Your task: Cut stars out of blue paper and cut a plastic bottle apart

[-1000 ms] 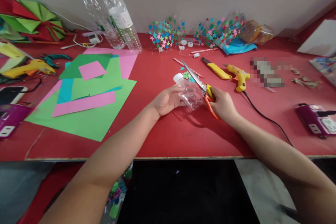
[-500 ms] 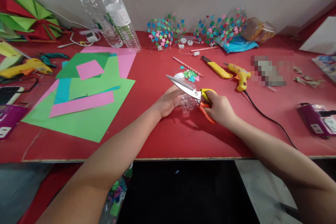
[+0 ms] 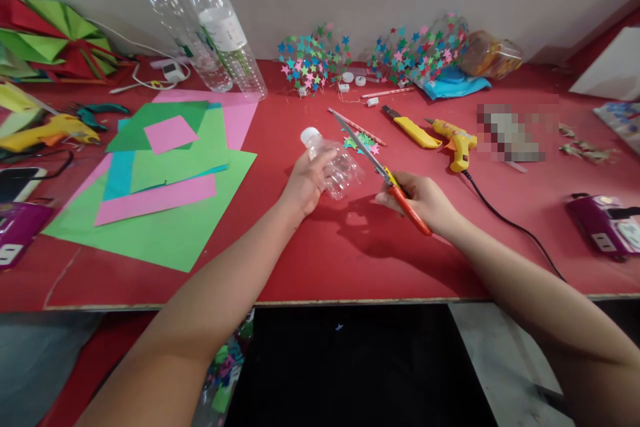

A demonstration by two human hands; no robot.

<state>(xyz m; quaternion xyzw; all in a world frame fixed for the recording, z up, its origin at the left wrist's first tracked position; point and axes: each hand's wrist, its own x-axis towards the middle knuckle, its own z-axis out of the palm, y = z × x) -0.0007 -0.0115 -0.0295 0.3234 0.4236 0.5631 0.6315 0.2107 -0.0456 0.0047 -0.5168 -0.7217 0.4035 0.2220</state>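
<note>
My left hand (image 3: 307, 180) is closed round a clear plastic bottle piece (image 3: 343, 172) with a white cap, its capped end tilted up and away to the left. In my right hand (image 3: 417, 199) are scissors (image 3: 397, 188) with red and yellow handles; the blades look closed and point up and left, apart from the bottle piece. Small paper stars (image 3: 361, 142) lie on the red table (image 3: 310, 267) behind the bottle piece, partly crossed by the blades. Next to the stars rests a striped straw (image 3: 353, 123).
Coloured paper sheets (image 3: 165, 213) lie at the left, with tall bottles (image 3: 225, 33) behind. A yellow cutter (image 3: 415, 132) and a glue gun (image 3: 457, 147) sit right of the stars. Star-covered clear pieces (image 3: 307, 60) stand along the wall.
The bottle piece has tilted and moved left with my left hand, coming clear of the scissors. The scissors have turned, and their blades have shifted right and upward.
</note>
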